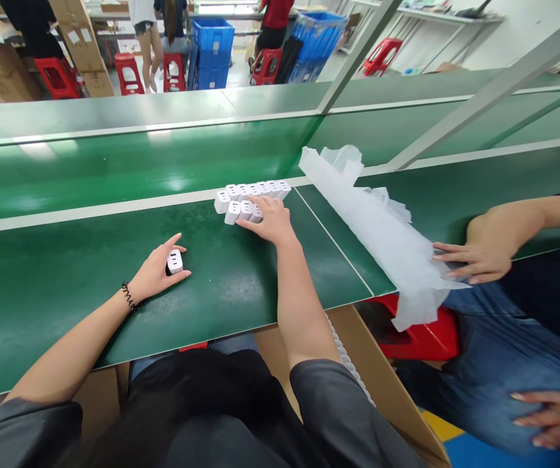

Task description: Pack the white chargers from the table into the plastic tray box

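On the green work surface (pixel 201 305), my left hand (pixel 155 270) curves around a single white charger block (pixel 175 261) with dark port slots on its face. Thumb and fingers are spread on either side of it, without a visible squeeze. Farther forward, my right hand (pixel 274 221) spans the right end of a short front row of white charger blocks (pixel 245 210), thumb in front and fingers behind. A longer back row of similar chargers (pixel 231 191) stands behind it, near the white strip. My fingers partly hide the front row's end.
A co-worker's hand (pixel 487 244) touches crumpled white wrapping (pixel 367 227) at right. Below the edge is a cardboard box (pixel 377 370) holding white items. A red stool (pixel 421 338) stands beside it. Metal posts (pixel 358 58) rise behind; people, blue crates (pixel 213 52) and stools are beyond.
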### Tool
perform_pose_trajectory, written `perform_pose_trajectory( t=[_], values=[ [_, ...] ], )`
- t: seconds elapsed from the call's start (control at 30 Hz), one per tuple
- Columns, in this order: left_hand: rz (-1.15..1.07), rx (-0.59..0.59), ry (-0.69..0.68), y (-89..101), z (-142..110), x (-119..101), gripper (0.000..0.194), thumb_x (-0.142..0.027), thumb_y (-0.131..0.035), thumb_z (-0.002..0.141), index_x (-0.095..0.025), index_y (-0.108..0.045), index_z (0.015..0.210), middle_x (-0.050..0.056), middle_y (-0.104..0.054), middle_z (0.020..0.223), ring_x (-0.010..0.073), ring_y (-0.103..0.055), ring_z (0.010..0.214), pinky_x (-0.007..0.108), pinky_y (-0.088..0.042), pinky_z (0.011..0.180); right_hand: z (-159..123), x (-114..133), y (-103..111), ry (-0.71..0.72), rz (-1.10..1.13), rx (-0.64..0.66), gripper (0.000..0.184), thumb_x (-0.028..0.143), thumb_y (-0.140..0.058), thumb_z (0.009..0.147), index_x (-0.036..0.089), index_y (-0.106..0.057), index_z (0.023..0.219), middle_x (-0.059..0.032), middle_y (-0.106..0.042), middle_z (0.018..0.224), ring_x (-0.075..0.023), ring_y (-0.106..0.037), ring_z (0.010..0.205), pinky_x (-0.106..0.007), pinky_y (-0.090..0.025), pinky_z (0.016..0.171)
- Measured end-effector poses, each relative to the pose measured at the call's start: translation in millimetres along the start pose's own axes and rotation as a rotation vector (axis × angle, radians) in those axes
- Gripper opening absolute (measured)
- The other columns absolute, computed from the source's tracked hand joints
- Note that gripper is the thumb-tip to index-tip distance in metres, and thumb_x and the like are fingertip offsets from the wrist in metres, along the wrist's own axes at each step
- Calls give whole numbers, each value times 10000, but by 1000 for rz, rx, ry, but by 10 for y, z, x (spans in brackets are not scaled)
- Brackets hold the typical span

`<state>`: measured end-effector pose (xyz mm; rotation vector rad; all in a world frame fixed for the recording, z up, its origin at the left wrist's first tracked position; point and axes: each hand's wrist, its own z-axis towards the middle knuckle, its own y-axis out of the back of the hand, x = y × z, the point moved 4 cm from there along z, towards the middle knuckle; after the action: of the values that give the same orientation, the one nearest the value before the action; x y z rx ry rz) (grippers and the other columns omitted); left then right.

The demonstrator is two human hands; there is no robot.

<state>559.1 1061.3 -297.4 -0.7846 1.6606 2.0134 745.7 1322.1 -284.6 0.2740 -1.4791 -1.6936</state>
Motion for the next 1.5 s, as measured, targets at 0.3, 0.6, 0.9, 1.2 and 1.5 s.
perform_pose_trajectory(
  t=[0.3, 0.6, 0.9, 1.2, 1.5],
  values=[
    [16, 4, -17, 0, -2, 8, 844, -505, -637, 863, -256, -177, 1526, 93, -605, 1315, 254, -542, 1239, 480, -395, 1093, 5, 134, 40, 20, -18, -40, 582, 578, -642, 807, 237, -625, 1279, -145, -651, 1194, -373, -585, 1108, -562, -485, 897],
    [46, -2, -28, -2, -2, 15, 847, -525, -629, 864, -260, -173, 1528, 85, -609, 1313, 249, -548, 1240, 466, -405, 1093, 46, 250, -58, 45, -62, -12, 483, 554, -594, 873, 271, -649, 1260, -112, -696, 1185, -329, -619, 1095, -482, -448, 901],
    [24, 1, -26, 3, 0, 0, 848, -498, -640, 859, -252, -179, 1527, 96, -611, 1304, 254, -554, 1217, 477, -404, 1082, 35, 283, -77, 123, -67, 9, 526, 563, -548, 901, 308, -573, 1359, -93, -704, 1152, -295, -627, 1032, -418, -429, 856],
    [8, 5, -12, 12, -1, -13, 842, -513, -638, 856, -258, -189, 1522, 88, -610, 1306, 262, -541, 1247, 475, -394, 1095, 21, 373, -65, 207, 7, 77, 431, 473, -620, 898, 267, -626, 1276, -79, -710, 1143, -276, -641, 1056, -402, -443, 876],
    [-4, -142, -77, 50, -17, -49, 854, -522, -713, 801, -237, -287, 1485, 123, -573, 1351, 263, -566, 1221, 455, -443, 1067, -312, 1052, 33, 594, 128, 21, 450, 542, -558, 930, 261, -612, 1277, -63, -709, 1167, -243, -648, 1031, -399, -411, 882]
  ],
)
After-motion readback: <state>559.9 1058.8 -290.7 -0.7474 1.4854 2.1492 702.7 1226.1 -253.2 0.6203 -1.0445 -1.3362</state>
